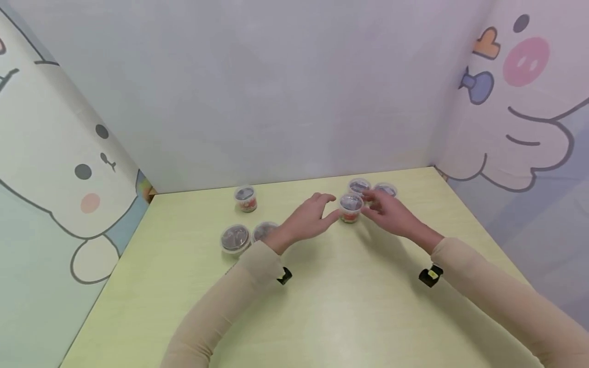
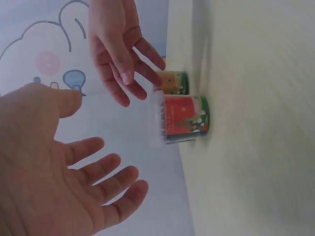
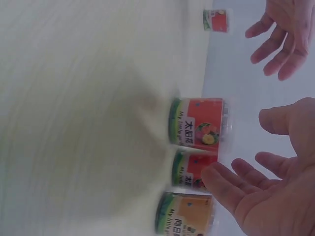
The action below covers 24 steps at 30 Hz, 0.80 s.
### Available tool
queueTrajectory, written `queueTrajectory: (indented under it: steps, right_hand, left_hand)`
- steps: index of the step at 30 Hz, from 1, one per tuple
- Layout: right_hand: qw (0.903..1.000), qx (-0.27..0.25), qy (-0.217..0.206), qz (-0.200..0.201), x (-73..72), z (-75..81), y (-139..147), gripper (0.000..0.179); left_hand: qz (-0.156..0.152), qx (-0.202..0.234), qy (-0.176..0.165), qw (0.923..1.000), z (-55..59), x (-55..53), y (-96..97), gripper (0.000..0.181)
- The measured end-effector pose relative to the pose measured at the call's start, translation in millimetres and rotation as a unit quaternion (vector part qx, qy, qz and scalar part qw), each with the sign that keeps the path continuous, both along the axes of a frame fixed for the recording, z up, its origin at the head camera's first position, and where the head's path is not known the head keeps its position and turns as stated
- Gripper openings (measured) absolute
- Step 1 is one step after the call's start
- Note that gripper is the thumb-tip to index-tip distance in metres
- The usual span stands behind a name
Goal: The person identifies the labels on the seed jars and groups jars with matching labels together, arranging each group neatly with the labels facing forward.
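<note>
A small plastic tub (image 1: 350,203) with a clear lid and a red flower label stands upright at the back right of the table. My left hand (image 1: 309,219) is held just left of it, thumb and fingers spread and holding nothing. On the tub's other side hovers my right hand (image 1: 391,212), its fingers loosely bent and nothing gripped. Close behind stand a second red-labelled tub (image 3: 189,168) and an orange-labelled tub (image 3: 184,215). Whether the right fingertips touch any of these lids, I cannot tell.
At the back left a red-labelled tub (image 1: 246,198) stands alone. Two more lidded tubs, a left one (image 1: 235,239) and a right one (image 1: 264,231), sit by my left forearm, which partly covers the right one. A pale cloth wall (image 1: 285,102) rises behind the table (image 1: 340,317).
</note>
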State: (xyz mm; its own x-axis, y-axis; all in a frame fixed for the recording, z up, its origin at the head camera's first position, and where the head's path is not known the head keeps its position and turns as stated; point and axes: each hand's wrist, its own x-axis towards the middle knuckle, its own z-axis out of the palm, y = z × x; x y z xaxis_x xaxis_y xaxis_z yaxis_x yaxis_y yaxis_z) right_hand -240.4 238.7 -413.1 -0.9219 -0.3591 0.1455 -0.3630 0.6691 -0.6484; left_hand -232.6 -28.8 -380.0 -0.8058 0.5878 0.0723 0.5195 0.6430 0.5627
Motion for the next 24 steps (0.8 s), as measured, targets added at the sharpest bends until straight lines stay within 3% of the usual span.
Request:
queueTrajectory:
  steps: [3,6,12,18,24]
  right_hand:
    - [0.9981,-0.039,-0.047,-0.01,1.8,-7.5,4,0.056]
    - [0.9925,-0.08,-0.092,-0.014,1.5,-14.0,3,0.063]
    - [0.9687,-0.168,-0.181,-0.023,-4.1,-28.1,-5,0.064]
    - [0.9569,-0.206,-0.202,-0.038,-11.7,-33.6,-10,0.046]
    - [0.9475,-0.224,-0.225,-0.041,-18.6,-34.0,-12,0.045]
  left_hand:
    - [0.028,0.046,-0.035,0.998,-13.9,-4.8,10.8,0.066]
    - [0.063,0.101,-0.069,0.9905,-29.3,-11.8,20.3,0.067]
    - [0.106,0.169,-0.122,0.9723,-56.4,-22.9,34.8,0.063]
    - [0.099,0.192,-0.139,0.9665,-71.1,-28.8,39.7,0.073]
    - [0.075,0.213,-0.14,0.9639,-74.0,-33.2,40.9,0.087]
